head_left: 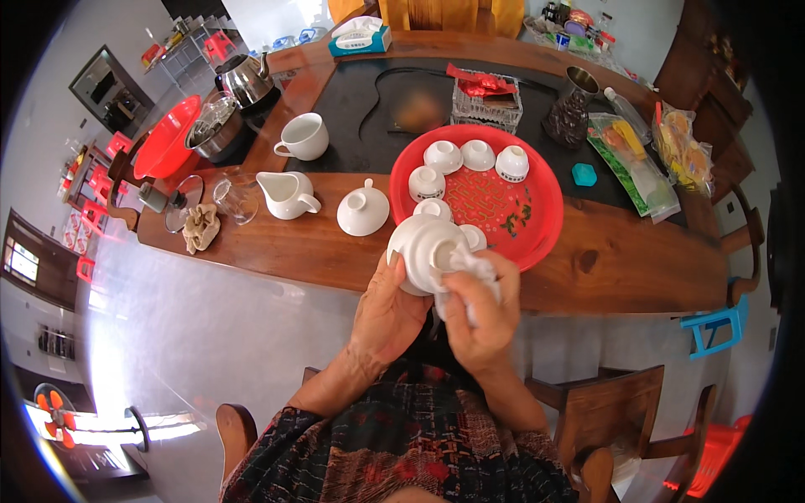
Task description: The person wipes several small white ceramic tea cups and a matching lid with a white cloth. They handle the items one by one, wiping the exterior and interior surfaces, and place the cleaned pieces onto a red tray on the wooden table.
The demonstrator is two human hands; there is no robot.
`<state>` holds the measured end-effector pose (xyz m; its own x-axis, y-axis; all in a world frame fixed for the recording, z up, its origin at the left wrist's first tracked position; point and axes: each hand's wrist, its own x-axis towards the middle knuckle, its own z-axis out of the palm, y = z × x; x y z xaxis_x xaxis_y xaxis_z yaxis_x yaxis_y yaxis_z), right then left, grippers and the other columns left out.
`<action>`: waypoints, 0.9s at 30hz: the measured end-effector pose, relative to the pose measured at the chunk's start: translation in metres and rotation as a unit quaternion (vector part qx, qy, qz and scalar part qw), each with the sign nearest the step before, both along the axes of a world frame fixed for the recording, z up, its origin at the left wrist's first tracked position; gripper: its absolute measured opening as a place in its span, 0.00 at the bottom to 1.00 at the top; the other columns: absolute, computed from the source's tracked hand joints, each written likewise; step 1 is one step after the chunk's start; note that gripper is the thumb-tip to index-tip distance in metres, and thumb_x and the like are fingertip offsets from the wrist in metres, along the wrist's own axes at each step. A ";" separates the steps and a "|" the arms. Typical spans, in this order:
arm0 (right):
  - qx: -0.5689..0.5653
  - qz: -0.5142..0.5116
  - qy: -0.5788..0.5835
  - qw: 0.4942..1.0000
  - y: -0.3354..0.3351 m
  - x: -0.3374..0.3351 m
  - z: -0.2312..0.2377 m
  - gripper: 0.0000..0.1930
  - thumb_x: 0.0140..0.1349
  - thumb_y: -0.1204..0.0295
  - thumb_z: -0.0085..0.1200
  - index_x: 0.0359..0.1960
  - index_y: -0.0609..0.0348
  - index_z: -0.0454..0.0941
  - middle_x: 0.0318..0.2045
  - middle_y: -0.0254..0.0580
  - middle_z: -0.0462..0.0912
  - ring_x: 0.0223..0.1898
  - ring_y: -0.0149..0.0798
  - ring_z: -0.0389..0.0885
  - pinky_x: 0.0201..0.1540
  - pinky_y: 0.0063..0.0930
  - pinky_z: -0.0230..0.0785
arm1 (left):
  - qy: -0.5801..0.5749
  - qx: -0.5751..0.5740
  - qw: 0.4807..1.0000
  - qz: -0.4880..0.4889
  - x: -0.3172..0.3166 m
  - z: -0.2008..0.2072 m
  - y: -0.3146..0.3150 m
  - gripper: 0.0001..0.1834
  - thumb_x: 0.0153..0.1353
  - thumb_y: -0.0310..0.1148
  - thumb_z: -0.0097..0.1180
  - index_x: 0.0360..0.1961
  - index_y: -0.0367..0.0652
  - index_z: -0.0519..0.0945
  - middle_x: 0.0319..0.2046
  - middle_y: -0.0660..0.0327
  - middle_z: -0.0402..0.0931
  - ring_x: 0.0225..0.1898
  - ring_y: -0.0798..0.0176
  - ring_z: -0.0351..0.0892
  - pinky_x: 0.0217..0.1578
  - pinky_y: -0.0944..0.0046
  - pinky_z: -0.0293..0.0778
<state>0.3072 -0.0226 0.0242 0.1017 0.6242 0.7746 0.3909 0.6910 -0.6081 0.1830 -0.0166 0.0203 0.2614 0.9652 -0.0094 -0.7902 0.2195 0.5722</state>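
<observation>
My left hand (384, 310) is closed around a white porcelain bowl (411, 249), tipped so that its foot ring faces up and to the right. A crumpled white tissue (480, 270) is pinched in my right hand (482, 323) and pressed against the bowl's foot. Just beyond, a round red tray (549, 239) carries several small white teacups (443, 156) turned upside down in an arc. Some dark green bits lie on the tray's patterned middle. To the left, a white lid with a knob (363, 211) rests on the wooden table (625, 267).
Left of the lid stand a white pitcher (285, 194), a white mug (303, 137), a clear glass (235, 201) and a crumpled tan cloth (201, 228). A kettle (246, 81), a tissue box (360, 38), a glass box (486, 105) and plastic packets (633, 163) sit farther back.
</observation>
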 end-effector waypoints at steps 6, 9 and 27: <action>0.091 -0.045 -0.111 0.989 -0.002 -0.006 0.014 0.15 0.43 0.84 0.59 0.36 0.61 0.78 0.40 0.52 0.71 0.39 0.49 0.71 0.40 0.35 0.67 | 0.106 0.076 0.991 0.029 -0.001 -0.003 -0.008 0.23 0.68 0.34 0.39 0.62 0.38 0.59 0.56 0.56 0.66 0.57 0.61 0.66 0.59 0.57 0.60; 0.000 -0.015 -0.027 1.000 0.001 0.008 0.016 0.14 0.43 0.84 0.58 0.35 0.61 0.78 0.40 0.51 0.72 0.39 0.48 0.72 0.40 0.34 0.68 | 0.167 0.122 0.978 0.027 -0.002 0.002 -0.010 0.21 0.68 0.33 0.43 0.59 0.36 0.65 0.51 0.62 0.70 0.53 0.70 0.66 0.55 0.68 0.61; -0.061 -0.098 0.134 0.984 -0.001 0.069 -0.004 0.10 0.51 0.86 0.51 0.36 0.64 0.77 0.41 0.48 0.72 0.40 0.39 0.74 0.44 0.30 0.67 | 0.654 0.515 0.545 0.104 0.015 0.042 0.100 0.08 0.55 0.29 0.56 0.36 0.39 0.75 0.36 0.57 0.73 0.39 0.52 0.71 0.41 0.57 0.67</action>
